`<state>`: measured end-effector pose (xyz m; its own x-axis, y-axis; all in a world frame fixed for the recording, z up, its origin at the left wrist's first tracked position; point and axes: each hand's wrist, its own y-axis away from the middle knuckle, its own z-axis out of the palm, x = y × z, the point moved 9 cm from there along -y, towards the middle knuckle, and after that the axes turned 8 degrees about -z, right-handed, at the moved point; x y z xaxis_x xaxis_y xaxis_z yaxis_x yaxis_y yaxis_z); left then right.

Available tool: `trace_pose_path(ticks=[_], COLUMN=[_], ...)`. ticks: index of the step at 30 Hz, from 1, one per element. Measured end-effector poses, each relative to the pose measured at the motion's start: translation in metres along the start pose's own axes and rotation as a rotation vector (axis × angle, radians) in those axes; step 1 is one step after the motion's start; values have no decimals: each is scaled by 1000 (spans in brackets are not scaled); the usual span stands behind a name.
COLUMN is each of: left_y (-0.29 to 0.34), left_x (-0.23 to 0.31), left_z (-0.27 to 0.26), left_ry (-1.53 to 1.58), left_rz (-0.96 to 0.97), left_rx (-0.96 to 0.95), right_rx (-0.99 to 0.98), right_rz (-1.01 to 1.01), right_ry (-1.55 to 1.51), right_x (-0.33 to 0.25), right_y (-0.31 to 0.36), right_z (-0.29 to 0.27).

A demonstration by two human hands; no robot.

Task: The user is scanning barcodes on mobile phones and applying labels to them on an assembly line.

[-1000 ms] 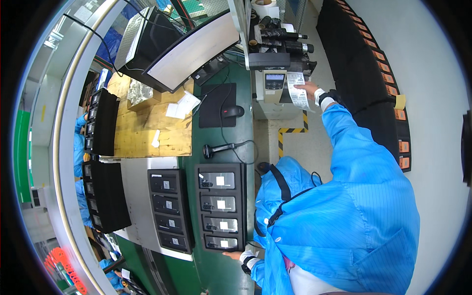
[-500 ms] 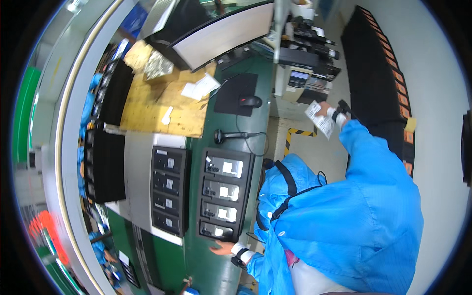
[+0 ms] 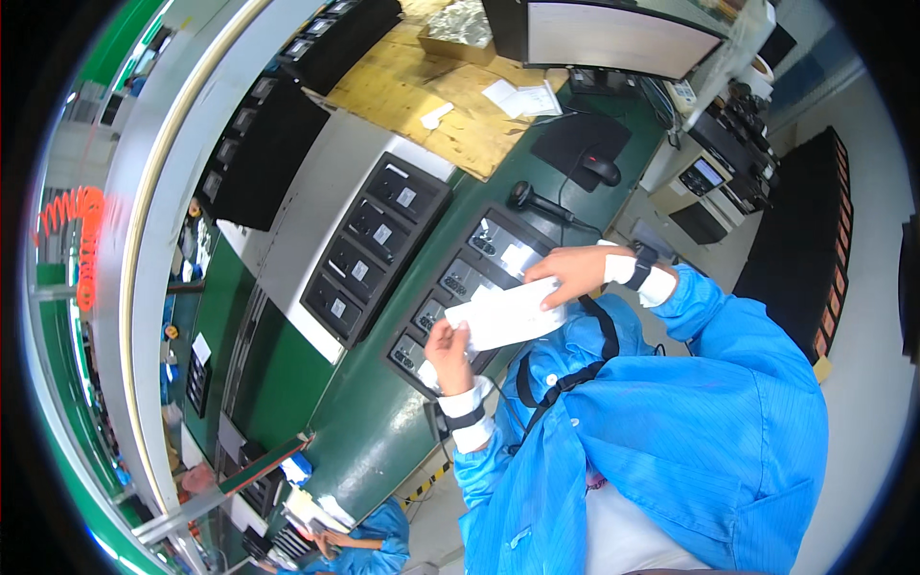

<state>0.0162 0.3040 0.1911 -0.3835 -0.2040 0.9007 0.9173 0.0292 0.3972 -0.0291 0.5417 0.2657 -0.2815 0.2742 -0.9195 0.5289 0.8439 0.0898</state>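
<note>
A white paper sheet [image 3: 506, 318] is stretched between my two hands, above the edge of the nearer black tray. My left hand [image 3: 448, 356] pinches its left end between thumb and fingers. At the opposite end, my right hand [image 3: 572, 272] grips the upper right corner. Below the sheet lies the black compartment tray [image 3: 525, 230] on the green bench. Clear-topped packs with white labels and small dark parts sit in its compartments, and the sheet and my hands hide some of them.
A second black tray [image 3: 419, 242] with labelled dark boxes stands farther left. Beyond the near tray are a barcode scanner [image 3: 537, 201] and a mouse [image 3: 602, 171]. A monitor [image 3: 623, 38] and a label printer [image 3: 700, 182] stand farther off. Another person's arm [image 3: 350, 541] shows at lower left.
My right hand has brought the sheet from beside the printer over to the bench. My left hand has risen from the tray's near end and taken hold of it. The view has turned.
</note>
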Motion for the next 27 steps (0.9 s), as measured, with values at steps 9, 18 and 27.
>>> trace_pose_path(ticks=[9,18,27], left_y=[36,19,13], left_x=[90,80,77], left_z=[33,73,74], left_ry=[-866,-951,-949], left_rz=[535,248,140], left_rx=[-46,-284,-344], right_rx=[-53,-52,15], right_rz=[-69,-11,-80], right_ry=[420,245,277], right_x=[-29,-37,-41], right_y=[-31,-40,-49], right_z=[15,8,5])
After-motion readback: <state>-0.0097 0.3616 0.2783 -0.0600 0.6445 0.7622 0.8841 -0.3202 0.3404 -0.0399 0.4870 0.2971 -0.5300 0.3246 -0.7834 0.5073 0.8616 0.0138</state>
